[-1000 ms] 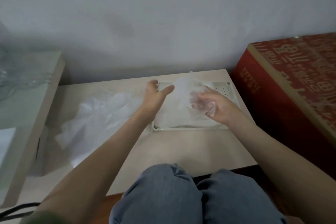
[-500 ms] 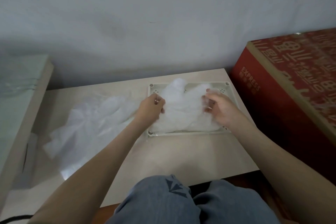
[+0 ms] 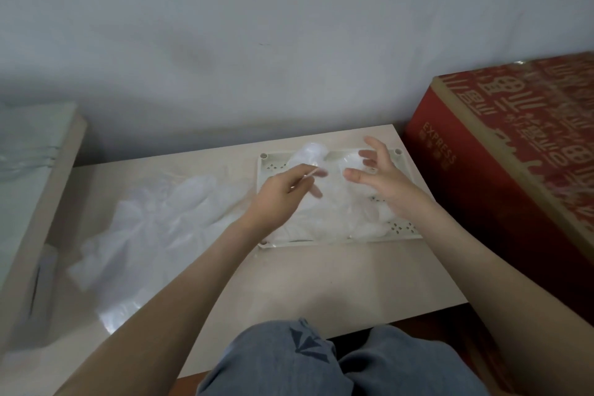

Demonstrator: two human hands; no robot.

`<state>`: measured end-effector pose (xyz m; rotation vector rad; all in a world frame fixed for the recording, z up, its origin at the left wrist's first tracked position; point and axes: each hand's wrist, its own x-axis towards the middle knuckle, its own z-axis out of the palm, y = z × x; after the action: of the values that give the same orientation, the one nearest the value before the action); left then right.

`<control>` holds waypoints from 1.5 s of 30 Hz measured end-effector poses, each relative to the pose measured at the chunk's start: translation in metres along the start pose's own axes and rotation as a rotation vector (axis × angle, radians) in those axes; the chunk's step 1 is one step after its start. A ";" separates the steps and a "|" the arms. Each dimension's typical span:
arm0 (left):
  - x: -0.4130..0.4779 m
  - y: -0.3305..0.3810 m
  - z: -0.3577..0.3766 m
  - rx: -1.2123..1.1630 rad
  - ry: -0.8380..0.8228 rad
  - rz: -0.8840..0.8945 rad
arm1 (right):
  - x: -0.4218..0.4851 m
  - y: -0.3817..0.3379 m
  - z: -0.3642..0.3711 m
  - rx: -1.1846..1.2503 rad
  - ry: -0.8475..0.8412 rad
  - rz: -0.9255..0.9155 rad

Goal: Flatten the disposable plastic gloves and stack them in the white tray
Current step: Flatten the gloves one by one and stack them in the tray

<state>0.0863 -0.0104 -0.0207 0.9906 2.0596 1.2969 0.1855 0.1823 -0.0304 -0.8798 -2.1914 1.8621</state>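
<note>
A pale surface (image 3: 321, 283) against a grey wall (image 3: 289, 42) carries one white tray (image 3: 273, 167) heaped with gloves (image 3: 324, 222). A second glove pile (image 3: 160, 228) lies to its left and one red carton (image 3: 482, 170) stands alongside. Above the tray the right hand (image 3: 381, 178) spreads empty fingers. The left hand (image 3: 279, 199) is blurred, its grip unclear.

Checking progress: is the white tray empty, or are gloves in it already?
Not empty. Translucent gloves lie in the white tray, covering most of its floor.

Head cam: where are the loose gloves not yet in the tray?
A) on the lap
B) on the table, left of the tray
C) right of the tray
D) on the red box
B: the loose gloves lie on the table, left of the white tray.
</note>
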 end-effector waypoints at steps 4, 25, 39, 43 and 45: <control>0.001 0.020 -0.004 -0.071 -0.091 0.074 | -0.005 -0.027 -0.006 -0.172 -0.248 -0.185; 0.010 0.003 -0.020 -0.310 0.077 -0.048 | 0.032 -0.066 -0.019 -0.326 -0.344 -0.098; 0.023 -0.040 -0.006 -0.316 0.289 -0.446 | 0.027 -0.011 -0.004 -0.396 0.144 0.091; 0.027 -0.041 -0.003 -0.352 0.288 -0.459 | 0.021 0.001 -0.006 -0.516 0.023 0.253; 0.028 -0.039 -0.003 -0.370 0.288 -0.456 | 0.018 0.001 -0.003 -0.474 -0.010 0.258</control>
<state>0.0549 -0.0008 -0.0560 0.1639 1.9811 1.5466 0.1721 0.1945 -0.0356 -1.2859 -2.6893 1.4482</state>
